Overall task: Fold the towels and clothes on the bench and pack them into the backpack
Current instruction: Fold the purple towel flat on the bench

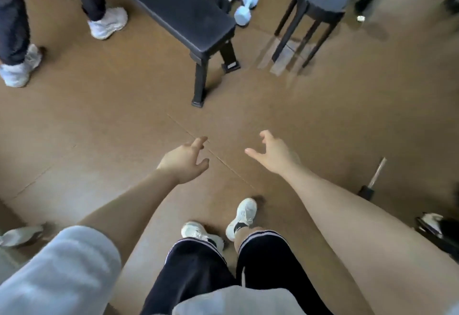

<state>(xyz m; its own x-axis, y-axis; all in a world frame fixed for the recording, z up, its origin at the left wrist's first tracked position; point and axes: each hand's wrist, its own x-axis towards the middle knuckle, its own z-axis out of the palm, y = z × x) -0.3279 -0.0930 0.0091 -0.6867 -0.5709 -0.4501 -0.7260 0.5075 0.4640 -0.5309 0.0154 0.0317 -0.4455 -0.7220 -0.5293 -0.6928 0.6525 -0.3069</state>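
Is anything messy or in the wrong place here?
A bit. The dumbbells lie loose on the floor beside the bench, not racked. The visible bench top shows no towels or clothes, and no backpack is in view. Both the left hand and right hand are empty.

black padded bench [173,9], top bare

Both bare forearms extend forward and downward from the wearer's pale grey short sleeves, converging slightly toward the centre of the view. The left hand [185,159] is held back upward with its fingers loosely spread and slightly bent, holding nothing. The right hand [274,154] is likewise empty, its thumb splayed to the left and its fingers relaxed, lightly curved, apart from the left hand.
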